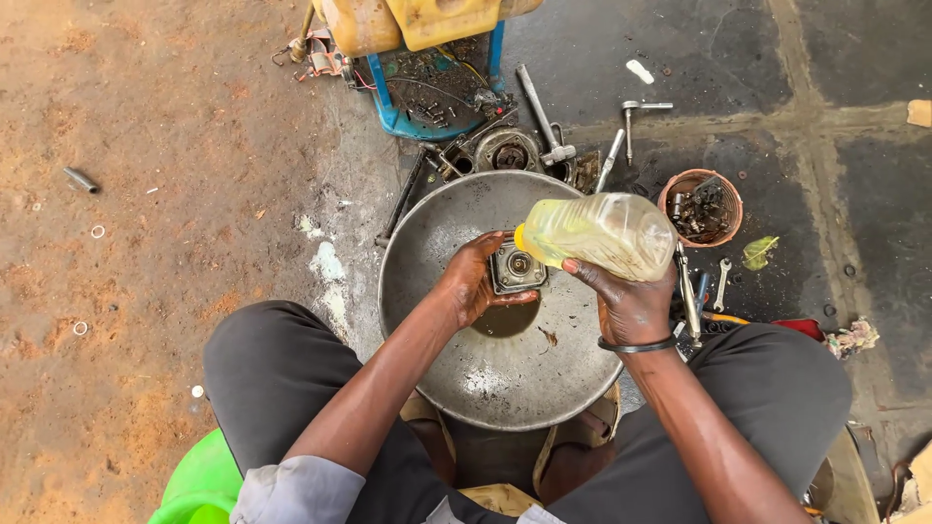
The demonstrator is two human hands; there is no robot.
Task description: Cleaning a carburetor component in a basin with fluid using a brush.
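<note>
**Oily metal part held over a basin, bottle tipped onto it**

The left hand (pixel 473 281) has its grip wrapped around a small, square, grey metal engine part (pixel 515 269) with a round bore in its middle, holding it over the centre of a wide, round, dull-grey metal basin (pixel 427 320). The right hand (pixel 629 303) has its grip closed around the body of a clear plastic bottle of yellowish liquid (pixel 602 233), tipped on its side with its yellow mouth just at the part.

Judging by its look, the part is stiff, dense and heavy for its size, and probably slippery where it is wet; the flat outer sides, where the fingers already sit, seem the surest hold. The bottle is likely light and thin-walled, so it would give under a squeeze; mid-body is the natural place to take it.

Counted: one basin, with one dark puddle (pixel 505 320) at its bottom; one bottle; one square part. A black band (pixel 636 344) rings the right wrist. On the ground beyond lie several loose spanners (pixel 720 281) and other tools, too jumbled to count, and one round terracotta-coloured pot of dark metal bits (pixel 701 207). Two yellow plastic jerrycans (pixel 408 19) stand at the top edge, above one blue frame (pixel 383 102).
</note>
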